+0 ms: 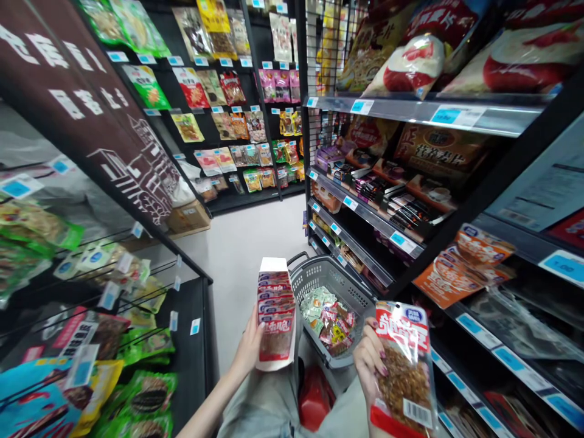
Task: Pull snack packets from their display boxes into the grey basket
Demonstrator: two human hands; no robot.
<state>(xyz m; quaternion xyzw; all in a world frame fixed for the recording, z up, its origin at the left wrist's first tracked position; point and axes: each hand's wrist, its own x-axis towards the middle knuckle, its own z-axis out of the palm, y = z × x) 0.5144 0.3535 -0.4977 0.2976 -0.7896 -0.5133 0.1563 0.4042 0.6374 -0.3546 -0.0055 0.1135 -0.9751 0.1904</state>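
My left hand [249, 350] grips an open white box [275, 316] filled with a stack of red snack packets, held upright over the aisle floor. My right hand [371, 365] is closed on a single red-and-clear snack packet [404, 371] with brown contents, held near the lower right shelf. Between and beyond the two hands stands a grey shopping basket [319, 274] on the floor, holding several small green and red packets.
Shelves of snack bags line both sides of the narrow aisle: a black rack [401, 243] with blue price tags on the right, wire hooks with green packets [146, 340] on the left. A cardboard box [187, 216] sits on the floor ahead left.
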